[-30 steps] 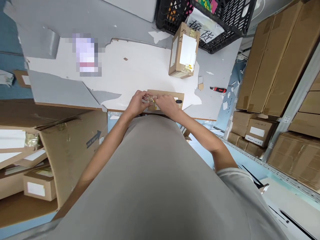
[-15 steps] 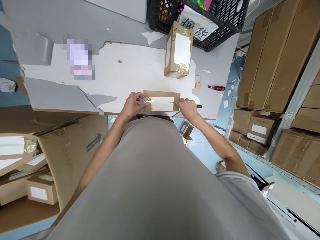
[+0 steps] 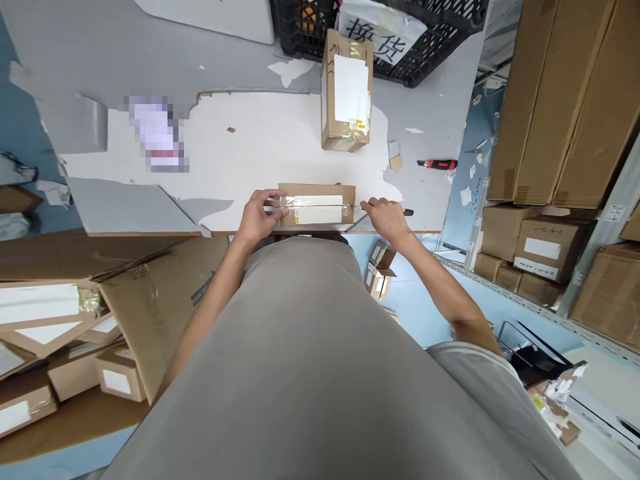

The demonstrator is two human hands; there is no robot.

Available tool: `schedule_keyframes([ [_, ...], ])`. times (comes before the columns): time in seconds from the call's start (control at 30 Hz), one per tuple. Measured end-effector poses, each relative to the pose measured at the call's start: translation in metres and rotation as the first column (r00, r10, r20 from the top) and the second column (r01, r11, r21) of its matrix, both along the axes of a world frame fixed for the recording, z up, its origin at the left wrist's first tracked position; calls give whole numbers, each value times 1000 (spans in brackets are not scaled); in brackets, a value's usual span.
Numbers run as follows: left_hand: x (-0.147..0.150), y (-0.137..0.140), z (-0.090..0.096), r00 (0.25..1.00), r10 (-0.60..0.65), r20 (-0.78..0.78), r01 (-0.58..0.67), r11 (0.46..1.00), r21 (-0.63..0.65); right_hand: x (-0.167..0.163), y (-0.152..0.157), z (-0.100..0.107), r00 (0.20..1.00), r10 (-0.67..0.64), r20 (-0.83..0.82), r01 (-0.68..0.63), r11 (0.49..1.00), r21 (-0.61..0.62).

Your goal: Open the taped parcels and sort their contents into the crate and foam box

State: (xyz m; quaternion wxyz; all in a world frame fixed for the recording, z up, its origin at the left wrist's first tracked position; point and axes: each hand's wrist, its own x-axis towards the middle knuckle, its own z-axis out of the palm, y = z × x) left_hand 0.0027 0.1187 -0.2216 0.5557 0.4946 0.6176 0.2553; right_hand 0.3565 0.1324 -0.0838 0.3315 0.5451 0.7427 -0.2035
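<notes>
A small cardboard box [image 3: 319,189] lies at the table's front edge, close to my body. Clear tape and a white label cover its top, and a dark lengthwise line divides the label. My left hand [image 3: 259,217] grips the box's left end, fingers on top and thumb at the near side. Just off the right end, my right hand [image 3: 387,219] is closed round a utility knife [image 3: 409,212]. The knife's dark butt sticks out to the right of the fist, and its thin tip points left at the box's end. Most of its handle is hidden.
A taped carton [image 3: 350,90] stands by a black plastic crate [image 3: 413,75] at the back. A red-and-black utility knife [image 3: 440,164] lies at right. Left, a big open carton [image 3: 173,293] holds several boxes. Tall cartons [image 3: 560,100] fill the right shelf.
My right hand with the knife has drawn slightly right, from touching the box's right end to just off it. My left hand still grips the box. The whole view has shifted a little.
</notes>
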Motion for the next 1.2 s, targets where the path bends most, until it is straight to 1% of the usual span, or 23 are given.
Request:
schedule_keyframes([
  [0.07, -3, 0, 0, 1000, 14, 2, -14, 1000, -3, 15, 1, -9, 985, -103, -136, 104, 995, 2],
  [0.1, -5, 0, 0, 1000, 27, 0, -27, 1000, -8, 23, 1, -16, 951, -186, -248, 187, 982, -19],
  [0.13, -8, 1, -1, 999, 42, -4, -42, 999, -14, 31, 0, -24, 878, -290, -380, 287, 956, -67],
  [0.17, -12, 1, -1, 998, 59, -10, -59, 998, -20, 37, -2, -33, 758, -407, -510, 388, 910, -149],
  [0.2, -17, 1, -2, 997, 75, -18, -76, 997, -27, 40, -5, -43, 594, -523, -611, 474, 842, -259],
  [0.23, -21, 1, -2, 995, 92, -26, -93, 995, -33, 41, -9, -53, 407, -625, -666, 539, 753, -377],
  [0.27, -26, 2, -3, 994, 108, -33, -109, 993, -39, 40, -13, -63, 219, -699, -681, 584, 653, -483],
  [0.3, -30, 2, -3, 992, 122, -40, -124, 991, -45, 36, -18, -73, 51, -739, -671, 620, 551, -559],
  [0.33, -33, 1, -4, 990, 135, -45, -138, 989, -51, 29, -24, -83, -80, -750, -657, 656, 457, -601],
  [0.37, -36, 1, -3, 988, 146, -49, -149, 987, -57, 21, -29, -92, -169, -743, -647, 698, 374, -611],
  [0.4, -39, 1, -3, 986, 155, -54, -158, 985, -62, 12, -34, -101, -221, -733, -643, 744, 300, -597],
  [0.43, -41, 1, -3, 985, 162, -60, -166, 984, -66, 2, -39, -108, -246, -732, -636, 780, 240, -578],
  [0.47, -43, 0, -2, 983, 168, -68, -173, 983, -67, -8, -43, -115, -256, -742, -619, 800, 197, -567],
  [0.5, -45, 0, -2, 982, 174, -75, -179, 982, -65, -18, -47, -120, -264, -759, -595, 804, 168, -571],
  [0.6, -53, -1, -4, 976, 191, -103, -197, 979, -59, -41, -55, -124, -315, -782, -538, 764, 128, -633],
  [0.7, -58, -1, -10, 973, 198, -118, -208, 975, -73, -49, -57, -114, -361, -748, -557, 755, 115, -645],
  [0.73, -57, 0, -14, 975, 195, -109, -204, 976, -80, -48, -56, -107, -361, -734, -575, 767, 117, -631],
  [0.8, -46, 3, -23, 983, 172, -70, -179, 979, -99, -42, -53, -91, -325, -712, -622, 809, 132, -573],
  [0.93, -4, 13, -43, 998, 63, -3, -62, 980, -190, -30, -41, -62, -175, -678, -714, 898, 187, -398],
  [1.03, 17, 20, -53, 1000, -1, 8, 3, 968, -252, -35, -35, -53, -95, -663, -743, 922, 223, -316],
  [1.1, 17, 24, -51, 1000, -19, -9, 16, 971, -239, -44, -35, -54, -43, -671, -741, 927, 249, -279],
  [1.13, 14, 26, -47, 1000, -21, -15, 17, 978, -206, -50, -35, -55, -12, -675, -737, 929, 265, -259],
  [1.2, 6, 30, -33, 1000, -12, 12, 13, 995, -98, -60, -38, -59, 65, -677, -733, 932, 304, -197],
])
